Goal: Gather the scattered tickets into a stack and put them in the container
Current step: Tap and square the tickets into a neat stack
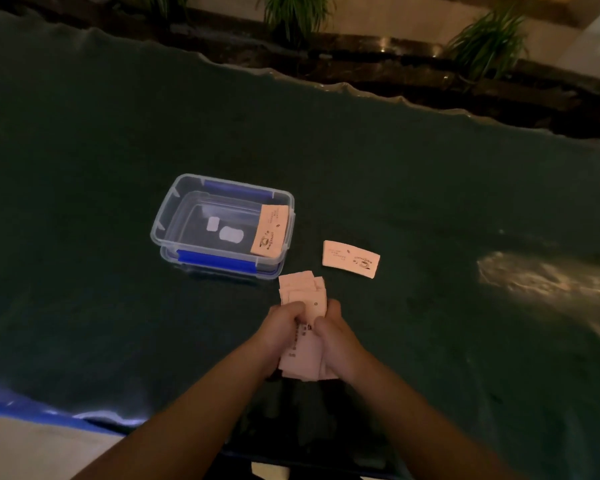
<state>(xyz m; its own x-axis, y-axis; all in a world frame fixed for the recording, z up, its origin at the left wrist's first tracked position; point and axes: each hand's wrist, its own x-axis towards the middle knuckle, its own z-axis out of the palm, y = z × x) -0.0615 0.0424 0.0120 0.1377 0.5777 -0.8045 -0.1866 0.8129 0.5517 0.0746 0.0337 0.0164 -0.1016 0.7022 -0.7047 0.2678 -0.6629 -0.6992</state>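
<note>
Both of my hands hold one uneven stack of pale pink tickets (303, 289) over the dark green table. My left hand (280, 329) grips its left side and my right hand (336, 336) grips its right side. The stack's far end fans out beyond my fingers; its near end sticks out below my palms. A single ticket (350, 259) lies flat on the cloth, just right of the stack's far end. Another ticket (270, 230) leans against the inner right wall of the clear plastic container (163, 223), which stands to the upper left of my hands.
The container has blue clip handles on its near and far sides and sits on its own lid. The green cloth's far edge (326, 86) borders a dark ledge with potted plants (489, 39). A blue table edge (32, 407) runs at the near left.
</note>
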